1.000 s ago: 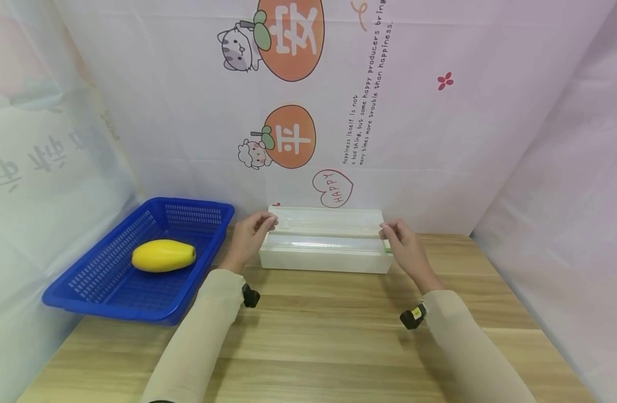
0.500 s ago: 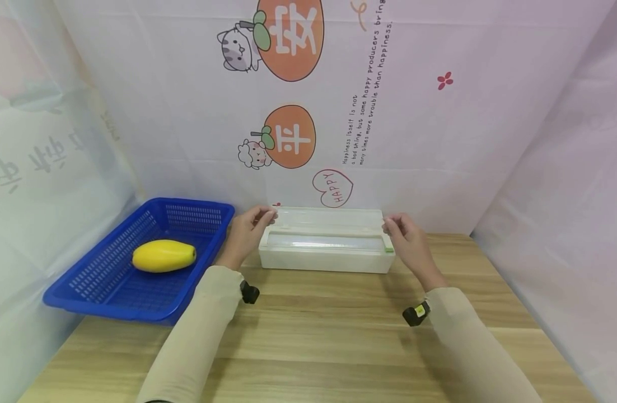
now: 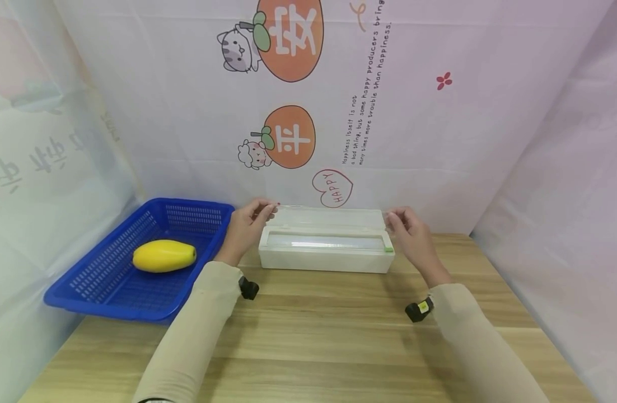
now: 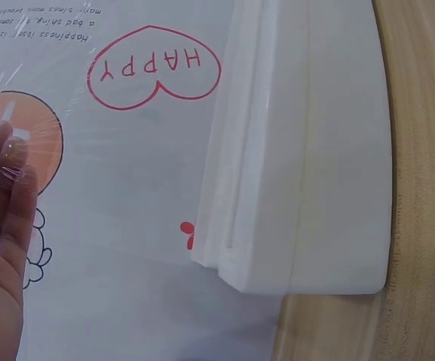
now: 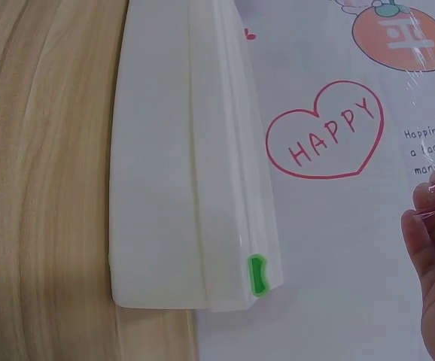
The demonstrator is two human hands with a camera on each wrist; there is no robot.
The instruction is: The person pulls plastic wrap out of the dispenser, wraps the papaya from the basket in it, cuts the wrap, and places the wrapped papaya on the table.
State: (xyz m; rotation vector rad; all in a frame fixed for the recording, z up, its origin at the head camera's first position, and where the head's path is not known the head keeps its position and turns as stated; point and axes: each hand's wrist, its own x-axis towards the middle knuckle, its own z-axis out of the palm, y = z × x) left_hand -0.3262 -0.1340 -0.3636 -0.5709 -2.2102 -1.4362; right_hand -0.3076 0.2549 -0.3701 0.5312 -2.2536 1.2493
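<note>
A white cling film dispenser (image 3: 326, 261) stands at the back of the table with its lid (image 3: 331, 218) raised. The film roll (image 3: 318, 242) shows inside, and a green cutter slider (image 5: 258, 275) sits at the right end. My left hand (image 3: 246, 229) pinches one corner of the clear cling film (image 5: 430, 105) beyond the dispenser's left end. Past the right end, my right hand (image 3: 413, 238) pinches the other corner between thumb and fingers. The film is stretched between both hands above the box and wrinkles around the fingertips in both wrist views.
A blue plastic basket (image 3: 104, 308) on the left holds a yellow papaya-like fruit (image 3: 164, 256). Behind the dispenser rises a printed white cloth (image 3: 414, 140), with more cloth along both sides. The wooden table (image 3: 328, 341) extends in front.
Both hands have risen from the dispenser's level to above its lid, drawing the cling film up. They have spread slightly apart, and the green slider has come into full view.
</note>
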